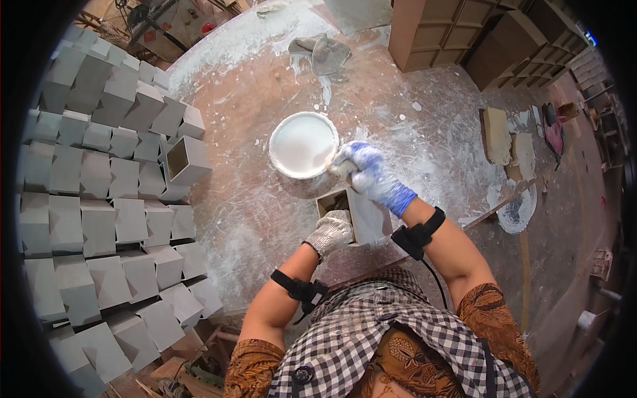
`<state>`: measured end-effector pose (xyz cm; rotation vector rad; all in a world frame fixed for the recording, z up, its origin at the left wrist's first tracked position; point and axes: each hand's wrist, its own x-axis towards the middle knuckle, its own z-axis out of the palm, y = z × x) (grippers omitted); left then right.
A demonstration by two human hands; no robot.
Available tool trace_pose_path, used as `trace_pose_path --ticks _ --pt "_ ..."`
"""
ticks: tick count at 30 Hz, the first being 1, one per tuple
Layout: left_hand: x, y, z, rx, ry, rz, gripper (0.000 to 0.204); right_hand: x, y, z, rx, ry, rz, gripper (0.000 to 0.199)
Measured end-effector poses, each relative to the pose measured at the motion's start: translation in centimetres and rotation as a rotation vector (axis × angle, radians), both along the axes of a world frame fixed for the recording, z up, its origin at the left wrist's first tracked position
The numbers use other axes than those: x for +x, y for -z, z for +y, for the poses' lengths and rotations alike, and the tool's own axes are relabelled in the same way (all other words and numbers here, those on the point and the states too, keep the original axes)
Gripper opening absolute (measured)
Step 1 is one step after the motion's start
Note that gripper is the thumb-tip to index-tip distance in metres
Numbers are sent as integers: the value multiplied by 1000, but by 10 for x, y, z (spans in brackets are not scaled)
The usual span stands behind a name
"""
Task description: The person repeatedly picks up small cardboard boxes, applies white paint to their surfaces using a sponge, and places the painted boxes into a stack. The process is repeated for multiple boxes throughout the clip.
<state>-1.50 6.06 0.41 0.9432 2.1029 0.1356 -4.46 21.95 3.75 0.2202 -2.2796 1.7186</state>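
My left hand (331, 232), in a white knit glove, reaches into the open end of a small wooden box (369, 222) and grips its wall. The box has a pale coated side and a bare brown inside; it is tilted just over the table edge nearest me. My right hand (369, 172) wears a blue glove smeared with white. Its fingers are closed at the right rim of a round tub (273, 159) of white paint (304, 140). Something pale shows at the fingertips, too small to make out.
Many pale grey boxes (99, 225) are stacked along the left. A grey rag (325, 54) lies beyond the tub on the paint-stained table (245, 219). Brown boxes (424, 40) stand at the far right. Two yellowish blocks (496, 136) and a white-smeared lid (517, 211) lie near the right edge.
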Motion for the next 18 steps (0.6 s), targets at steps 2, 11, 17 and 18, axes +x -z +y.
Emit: trace_pose_path --ticks 2,11,17,18 --pt "0 10 -7 37 98 48 32 1 -15 12 131 58 -5 16" --pt "-3 -12 8 -94 217 39 26 21 -41 2 397 -174 43 34" --pt "-4 1 2 -67 -51 -125 34 72 -64 -10 671 -397 30 38" --pt "-6 11 4 -55 -98 -168 37 85 -63 -7 651 -445 49 41"
